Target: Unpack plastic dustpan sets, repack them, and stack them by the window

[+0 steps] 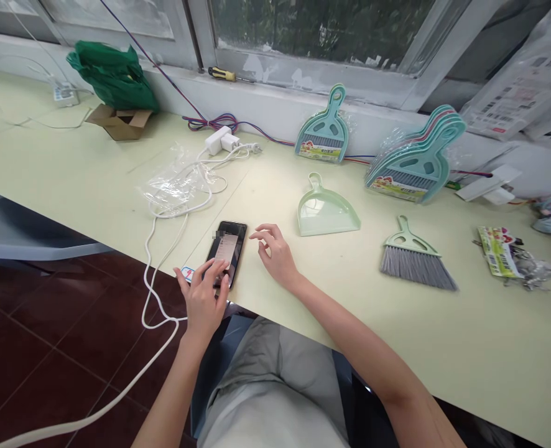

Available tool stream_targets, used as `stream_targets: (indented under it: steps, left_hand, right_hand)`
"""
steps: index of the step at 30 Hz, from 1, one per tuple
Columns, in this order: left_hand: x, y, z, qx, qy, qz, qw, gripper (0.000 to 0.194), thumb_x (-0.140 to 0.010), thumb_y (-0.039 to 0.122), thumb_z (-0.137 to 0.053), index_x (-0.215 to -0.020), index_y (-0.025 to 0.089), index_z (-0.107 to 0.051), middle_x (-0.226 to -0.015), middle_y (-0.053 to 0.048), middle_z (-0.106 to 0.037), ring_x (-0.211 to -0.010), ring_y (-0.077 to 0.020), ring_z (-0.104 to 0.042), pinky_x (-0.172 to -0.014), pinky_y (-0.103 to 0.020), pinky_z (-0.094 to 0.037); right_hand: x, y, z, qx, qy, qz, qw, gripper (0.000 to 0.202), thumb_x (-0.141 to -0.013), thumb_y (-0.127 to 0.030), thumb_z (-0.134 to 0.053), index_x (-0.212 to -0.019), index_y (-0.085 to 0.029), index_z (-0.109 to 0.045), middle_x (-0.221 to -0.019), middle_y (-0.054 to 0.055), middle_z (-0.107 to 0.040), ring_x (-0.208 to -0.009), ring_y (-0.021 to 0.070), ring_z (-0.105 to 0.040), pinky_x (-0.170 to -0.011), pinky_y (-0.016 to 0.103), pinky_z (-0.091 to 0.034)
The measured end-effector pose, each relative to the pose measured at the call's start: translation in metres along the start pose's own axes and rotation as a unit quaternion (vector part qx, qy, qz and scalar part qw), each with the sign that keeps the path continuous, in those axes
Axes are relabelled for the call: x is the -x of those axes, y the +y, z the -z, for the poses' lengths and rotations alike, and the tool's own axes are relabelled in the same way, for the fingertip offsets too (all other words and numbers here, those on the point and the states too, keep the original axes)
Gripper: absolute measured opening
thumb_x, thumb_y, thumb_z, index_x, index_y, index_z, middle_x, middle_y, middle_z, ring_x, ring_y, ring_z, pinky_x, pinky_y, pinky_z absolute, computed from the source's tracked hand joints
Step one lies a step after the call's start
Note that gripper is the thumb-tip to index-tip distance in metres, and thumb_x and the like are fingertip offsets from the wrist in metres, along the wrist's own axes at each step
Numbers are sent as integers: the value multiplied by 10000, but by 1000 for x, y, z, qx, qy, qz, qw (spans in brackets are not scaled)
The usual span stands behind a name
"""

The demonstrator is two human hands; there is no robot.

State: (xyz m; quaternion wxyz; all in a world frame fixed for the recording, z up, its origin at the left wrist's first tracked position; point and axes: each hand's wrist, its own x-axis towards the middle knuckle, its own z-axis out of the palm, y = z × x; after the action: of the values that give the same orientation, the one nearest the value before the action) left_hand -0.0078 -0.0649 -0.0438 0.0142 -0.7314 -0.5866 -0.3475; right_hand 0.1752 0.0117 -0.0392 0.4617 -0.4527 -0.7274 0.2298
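A black phone [232, 249] with a lit screen lies on the pale green table [275, 186] near its front edge. My left hand [204, 298] is over the phone's lower part, fingers spread, holding nothing. Just right of the phone is my right hand [275, 252], its fingers bent and apart with nothing between them. A light green dustpan [329, 214] lies beyond my right hand. Farther right is a small brush [413, 258] with grey bristles and a green handle.
Wrapped dustpan sets [324, 134] and a wrapped stack [410, 162] stand by the wall. White cables [149, 280] hang over the front edge. Clear plastic [175, 183], a cardboard box [119, 123] and a green bag [112, 74] sit left; a labelled packet [498, 252] lies right.
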Motion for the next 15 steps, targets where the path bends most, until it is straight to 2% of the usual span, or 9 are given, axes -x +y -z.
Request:
stream_targets:
  steps: [5,11,15]
  left_hand:
    - [8,4,1,-3,31,4,999,294,-913,256,-478,-1189,219,-569,-1098,-73,-680,-1132,-227,-561,-1157,-554,-5]
    - [5,7,3,-16,42,40,998,331,-915,259,-470,-1229,200,-556,-1133,-107,-659,-1167,-244,-530,-1142,-582,36]
    - [18,-7,9,-27,118,20,992,237,-892,239,-501,-1081,205,-640,-1012,-75,-694,-1038,-214,-591,-1160,-537,-22]
  right_hand:
    - [0,0,0,-3,-1,0,1000,352,-864,-55,-384,-1037,-245,-626,-1141,77,-525,-935,160,-591,-774,299,-513]
    - [1,-1,0,-1,-1,-1,1000,337,-870,-63,-382,-1034,-232,-624,-1141,78,-527,-919,152,-590,-743,280,-504]
    - [1,0,0,-3,-4,-4,1000,348,-871,-61,-379,-1052,-235,-621,-1149,76,-526,-927,149,-590,-751,279,-504]
